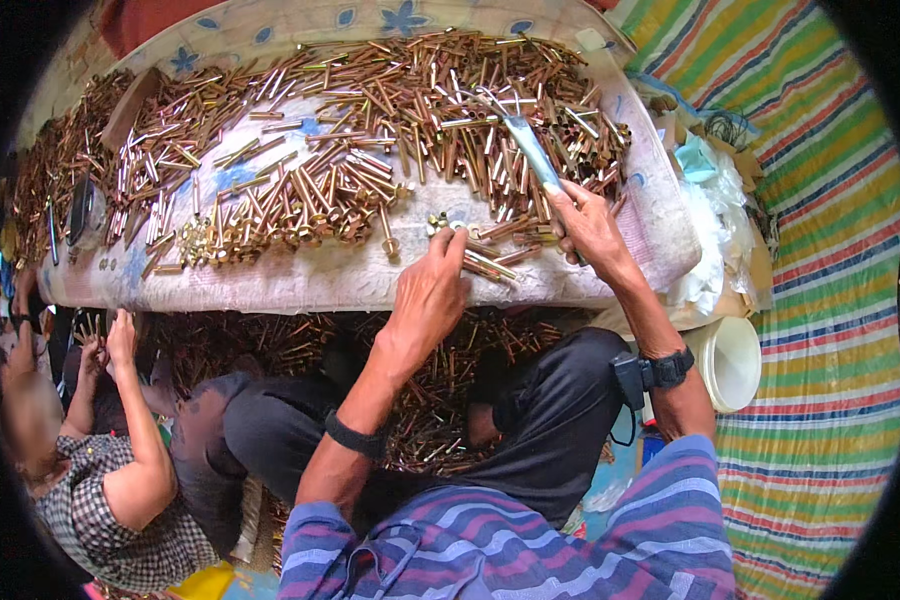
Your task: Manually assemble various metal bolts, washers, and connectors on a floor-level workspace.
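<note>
My left hand (428, 305) is closed at the front edge of the padded table, round a few brass-coloured sleeve bolts (488, 264). Their shafts stick out to the right of the fingers, and round nut ends show by the fingertips. My right hand (592, 232) grips a long hand tool (530, 150) with a blue-grey shaft. Its thin metal tip reaches into the heap of metal tubes (470, 130) at the back; its exact kind is unclear. Left of my left hand lies a pile of bolts with washers (300, 205).
A worn, flower-patterned mattress pad (350, 285) covers the table. More metal rods (430, 400) lie below it between my knees. At the right are plastic bags (705, 240), a white bucket (732, 365) and a striped sheet (820, 300). A person in a checked shirt (120, 510) sits at left.
</note>
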A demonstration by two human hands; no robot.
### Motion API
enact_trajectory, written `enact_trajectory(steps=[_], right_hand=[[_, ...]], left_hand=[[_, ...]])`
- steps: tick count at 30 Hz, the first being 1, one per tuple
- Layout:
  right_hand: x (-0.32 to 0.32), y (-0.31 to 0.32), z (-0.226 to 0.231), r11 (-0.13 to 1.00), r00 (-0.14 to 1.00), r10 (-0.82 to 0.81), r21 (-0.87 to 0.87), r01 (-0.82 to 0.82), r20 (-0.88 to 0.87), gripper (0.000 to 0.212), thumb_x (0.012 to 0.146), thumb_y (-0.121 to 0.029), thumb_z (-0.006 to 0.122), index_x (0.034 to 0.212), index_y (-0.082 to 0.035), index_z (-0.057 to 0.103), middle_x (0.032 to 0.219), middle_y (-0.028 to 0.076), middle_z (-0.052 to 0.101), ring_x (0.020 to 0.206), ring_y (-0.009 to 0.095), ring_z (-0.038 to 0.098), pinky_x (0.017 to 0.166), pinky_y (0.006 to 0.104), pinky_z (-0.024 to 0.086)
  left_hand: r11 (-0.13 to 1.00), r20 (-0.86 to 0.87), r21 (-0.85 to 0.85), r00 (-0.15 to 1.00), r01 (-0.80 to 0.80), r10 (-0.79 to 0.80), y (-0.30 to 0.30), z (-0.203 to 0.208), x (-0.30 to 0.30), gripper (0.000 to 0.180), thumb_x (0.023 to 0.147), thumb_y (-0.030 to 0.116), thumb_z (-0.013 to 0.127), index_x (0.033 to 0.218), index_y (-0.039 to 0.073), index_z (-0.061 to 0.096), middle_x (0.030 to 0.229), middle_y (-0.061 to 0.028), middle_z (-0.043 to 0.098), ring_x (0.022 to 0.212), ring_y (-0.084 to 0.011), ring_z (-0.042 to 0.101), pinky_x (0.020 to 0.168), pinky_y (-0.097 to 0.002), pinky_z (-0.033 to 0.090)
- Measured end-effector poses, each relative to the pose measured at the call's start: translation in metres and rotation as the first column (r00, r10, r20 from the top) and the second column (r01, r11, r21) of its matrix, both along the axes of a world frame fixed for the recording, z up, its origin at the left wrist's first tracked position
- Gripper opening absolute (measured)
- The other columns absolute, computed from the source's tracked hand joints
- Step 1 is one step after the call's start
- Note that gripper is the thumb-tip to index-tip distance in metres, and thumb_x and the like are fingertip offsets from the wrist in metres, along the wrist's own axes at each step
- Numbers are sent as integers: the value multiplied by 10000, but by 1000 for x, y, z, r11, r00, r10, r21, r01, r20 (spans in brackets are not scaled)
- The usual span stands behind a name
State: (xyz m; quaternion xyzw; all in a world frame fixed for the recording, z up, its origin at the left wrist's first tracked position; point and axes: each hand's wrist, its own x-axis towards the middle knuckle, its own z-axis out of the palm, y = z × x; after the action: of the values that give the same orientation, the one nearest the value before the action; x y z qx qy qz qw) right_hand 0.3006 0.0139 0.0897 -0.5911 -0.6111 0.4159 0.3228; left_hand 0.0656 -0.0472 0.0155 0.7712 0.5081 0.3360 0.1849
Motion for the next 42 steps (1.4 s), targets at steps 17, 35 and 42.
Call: enact_trajectory(steps=[17,35,42], right_hand=[[100,99,5,966,970,-244,93,243,-6,314,1009,-325,523,1010,-20,598,660,17,555,497,94,520,417,269,443],[89,42,-23,967,954,-255,-27,254,-157,308,1008,-321,528,964,-19,569,610,-8,504,461,91,487,374,277,404],[100,-2,-24,982,980,-190,-30,189,-54,308,1027,-343,507,1109,-50,557,645,-31,469,474,53,454,398,230,398]], left_hand=[[976,-423,137,901,170,-97,63,-17,47,370,822,5,540,1175,-103,556,895,-273,621,644,-366,676,553,-446,550],[978,-438,127,894,165,-94,74,-14,54,129,798,21,589,901,-50,557,859,-269,605,669,-384,677,574,-463,547],[986,-373,108,924,128,-80,75,-15,53,121,835,61,593,903,-32,556,853,-265,601,705,-424,657,608,-496,537]])
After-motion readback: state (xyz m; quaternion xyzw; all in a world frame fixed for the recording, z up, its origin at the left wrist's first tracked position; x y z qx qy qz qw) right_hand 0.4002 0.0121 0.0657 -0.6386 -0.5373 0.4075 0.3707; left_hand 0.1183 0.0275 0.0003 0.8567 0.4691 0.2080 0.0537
